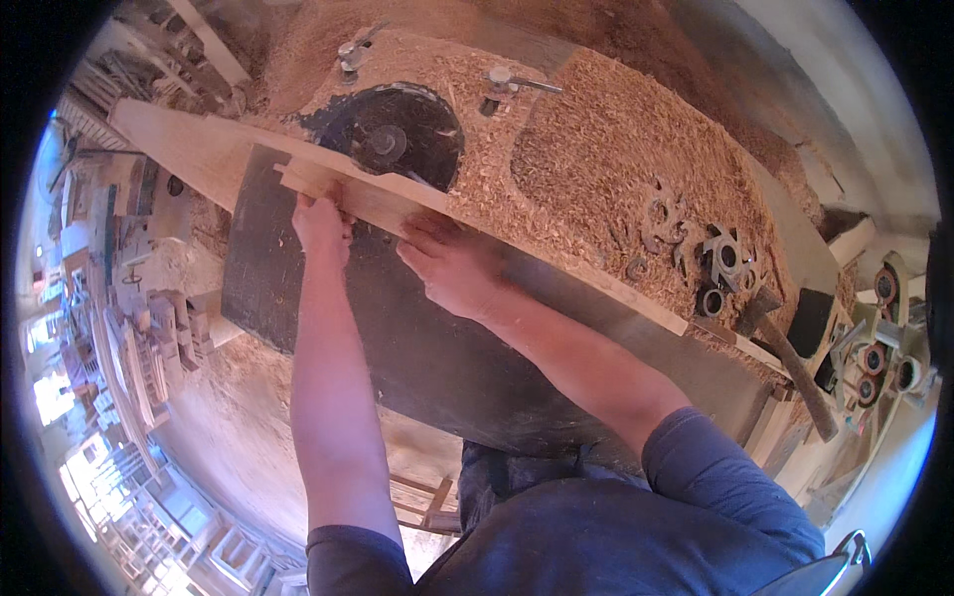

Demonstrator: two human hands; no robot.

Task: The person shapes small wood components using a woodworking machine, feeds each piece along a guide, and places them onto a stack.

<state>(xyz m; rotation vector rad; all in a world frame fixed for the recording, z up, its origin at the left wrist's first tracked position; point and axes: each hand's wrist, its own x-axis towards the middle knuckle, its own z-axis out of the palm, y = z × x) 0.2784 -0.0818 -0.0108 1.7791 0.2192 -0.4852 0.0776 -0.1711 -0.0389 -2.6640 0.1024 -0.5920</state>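
Wooden piece (380, 203) against both hands (323, 230)

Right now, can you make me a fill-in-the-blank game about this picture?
1. The left hand and right hand are at a narrow board made of ____.
2. The hammer lies toward the picture's ____ (left or right) side.
3. The round plate behind the wooden fence is ____ (black or white).
4. Wood shavings lie thickest on the fence's ____ (near or far) side.

Missing words: wood; right; black; far.
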